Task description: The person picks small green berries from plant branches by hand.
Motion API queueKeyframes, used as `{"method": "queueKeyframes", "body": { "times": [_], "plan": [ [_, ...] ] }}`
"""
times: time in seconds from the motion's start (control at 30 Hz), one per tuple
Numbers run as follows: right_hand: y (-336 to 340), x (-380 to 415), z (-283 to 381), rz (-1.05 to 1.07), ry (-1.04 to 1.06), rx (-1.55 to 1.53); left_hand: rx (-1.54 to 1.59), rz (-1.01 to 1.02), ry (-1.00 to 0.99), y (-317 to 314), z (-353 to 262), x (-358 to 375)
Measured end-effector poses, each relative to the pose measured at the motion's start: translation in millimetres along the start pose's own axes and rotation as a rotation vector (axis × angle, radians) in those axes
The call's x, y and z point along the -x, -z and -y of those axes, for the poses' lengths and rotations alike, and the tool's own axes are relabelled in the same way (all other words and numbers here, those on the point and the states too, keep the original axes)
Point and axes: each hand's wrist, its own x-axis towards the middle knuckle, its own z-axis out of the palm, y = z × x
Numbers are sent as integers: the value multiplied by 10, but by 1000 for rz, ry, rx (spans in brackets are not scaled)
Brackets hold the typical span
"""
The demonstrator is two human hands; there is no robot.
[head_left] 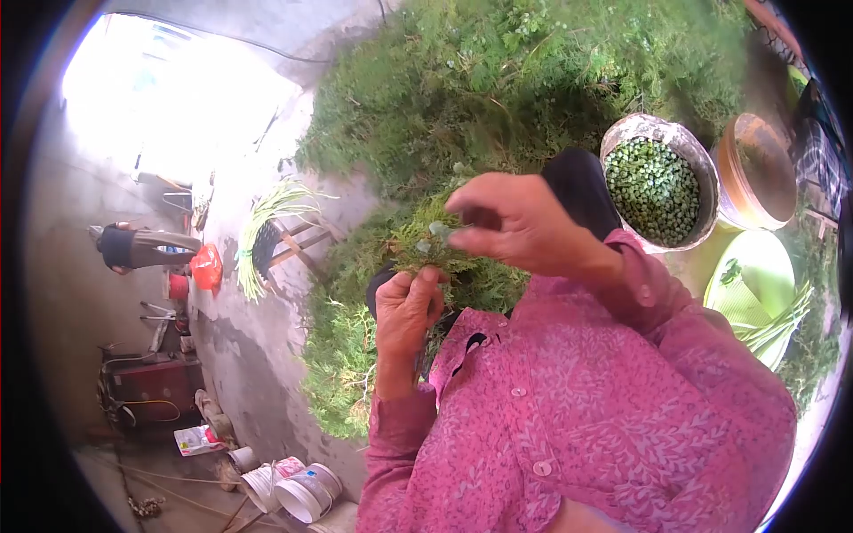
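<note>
My left hand [407,311] pinches a green leafy sprig [431,247] between thumb and fingers, in front of the pink shirt. Just right of the sprig is my right hand [524,222], slightly blurred, its thumb and forefinger apart beside small pale-green cones. Nothing shows clearly between these fingers. A large heap of green branches [498,115] spreads beyond both hands. To the right stands a whitish bucket [707,191] with many small green cones [653,188] inside.
An orange-rimmed tub [729,182] and a lime-green basket [755,266] stand at the right. Long green stems [267,226] lie over a stool [298,244] at the left. Another person [147,247] is farther left, near a red bag [206,266]. White buckets [306,493] are at lower left.
</note>
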Motion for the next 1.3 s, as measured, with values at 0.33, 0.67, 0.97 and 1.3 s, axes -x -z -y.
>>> {"method": "queueKeyframes", "body": {
  "times": [0.33,0.67,0.97,1.3],
  "plan": [
    [-226,-99,-128,117,61,62,15,15,-30,82,17,69],
    [-214,-128,-107,293,-230,-279,44,80,-7,108,-12,114],
    [13,-120,-329,215,-547,-980,6,62,1,134,-64,167],
    [-66,-48,-88,311,-789,-1140,-10,-20,7,166,1,82]
  ]
}}
